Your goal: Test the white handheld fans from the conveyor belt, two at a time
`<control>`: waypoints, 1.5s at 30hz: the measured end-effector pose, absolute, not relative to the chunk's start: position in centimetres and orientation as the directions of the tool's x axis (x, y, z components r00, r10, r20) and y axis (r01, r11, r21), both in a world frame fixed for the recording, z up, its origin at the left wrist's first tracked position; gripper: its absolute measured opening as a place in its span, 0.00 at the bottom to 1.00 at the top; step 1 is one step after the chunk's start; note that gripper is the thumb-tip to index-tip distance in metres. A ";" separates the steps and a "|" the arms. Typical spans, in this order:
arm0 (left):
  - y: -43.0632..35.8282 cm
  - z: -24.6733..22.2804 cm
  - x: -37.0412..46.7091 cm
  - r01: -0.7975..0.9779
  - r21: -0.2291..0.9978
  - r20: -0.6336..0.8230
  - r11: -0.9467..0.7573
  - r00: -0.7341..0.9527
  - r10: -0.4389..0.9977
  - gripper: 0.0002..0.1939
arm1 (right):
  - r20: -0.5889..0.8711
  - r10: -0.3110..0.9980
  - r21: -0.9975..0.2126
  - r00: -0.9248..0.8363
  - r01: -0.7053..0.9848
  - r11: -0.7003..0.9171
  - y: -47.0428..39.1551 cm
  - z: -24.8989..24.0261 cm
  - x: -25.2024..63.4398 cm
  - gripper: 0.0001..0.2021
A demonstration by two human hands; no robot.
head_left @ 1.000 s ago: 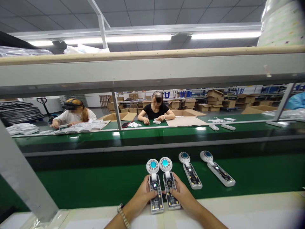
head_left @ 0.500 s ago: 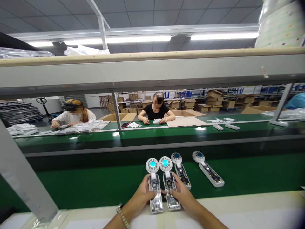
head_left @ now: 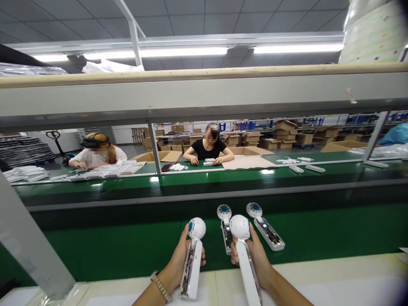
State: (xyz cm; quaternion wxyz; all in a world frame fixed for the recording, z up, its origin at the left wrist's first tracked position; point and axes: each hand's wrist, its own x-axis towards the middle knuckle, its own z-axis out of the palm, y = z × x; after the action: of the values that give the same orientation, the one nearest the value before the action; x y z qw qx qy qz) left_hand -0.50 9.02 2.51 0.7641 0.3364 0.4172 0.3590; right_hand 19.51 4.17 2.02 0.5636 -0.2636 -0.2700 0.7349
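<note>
My left hand (head_left: 179,256) is closed around a white handheld device (head_left: 195,272) with a round, slotted head and a clear-fronted handle showing circuitry. It is turned partly sideways, thumb beside the head. In my right hand (head_left: 259,256) a matching handheld device (head_left: 246,268) shows mostly its smooth white back, with the thumb at the side of the head. Both are held apart above the near edge of the bench. Just beyond my right hand lies another such device (head_left: 226,233), partly hidden, and to its right one more device (head_left: 270,234) rests face up.
A green work surface (head_left: 127,242) stretches ahead, bordered by a pale near edge (head_left: 318,276). Two people sit across the line, near small white parts (head_left: 179,167) and white casings (head_left: 111,169). A metal post (head_left: 32,229) stands left; an overhead shelf (head_left: 197,91) crosses above.
Both held devices have been turned from facing up, circuitry visible, to sideways and back views. My hands have moved apart, and the blue-lit centres are now mostly turned away.
</note>
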 end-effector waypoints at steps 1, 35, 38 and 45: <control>9.2 2.4 -0.7 -0.274 0.821 -0.401 0.501 0.348 0.847 0.32 | -0.094 0.978 -0.709 -0.189 -0.676 -0.199 4.5 1.8 19.9 0.31; 8.9 0.9 -0.7 0.280 0.941 0.166 -0.191 0.112 0.980 0.19 | 0.005 0.893 -0.997 0.450 0.067 -0.028 6.2 -0.4 22.4 0.33; 9.2 0.6 -0.9 0.281 0.943 0.170 -0.177 0.050 0.984 0.23 | -0.049 0.936 -0.985 0.348 -0.174 0.013 5.7 0.0 21.3 0.28; 10.7 0.3 -1.4 -0.059 0.997 -0.058 0.057 -0.029 0.998 0.22 | -0.155 0.980 -0.822 0.121 -0.567 -0.060 4.4 1.1 19.2 0.19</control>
State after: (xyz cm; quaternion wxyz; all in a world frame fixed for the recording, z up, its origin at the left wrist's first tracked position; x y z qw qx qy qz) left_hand -1.35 10.73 0.25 0.5207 0.4631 0.5071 0.5072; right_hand 19.19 4.40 1.06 0.6345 -0.3976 -0.2600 0.6097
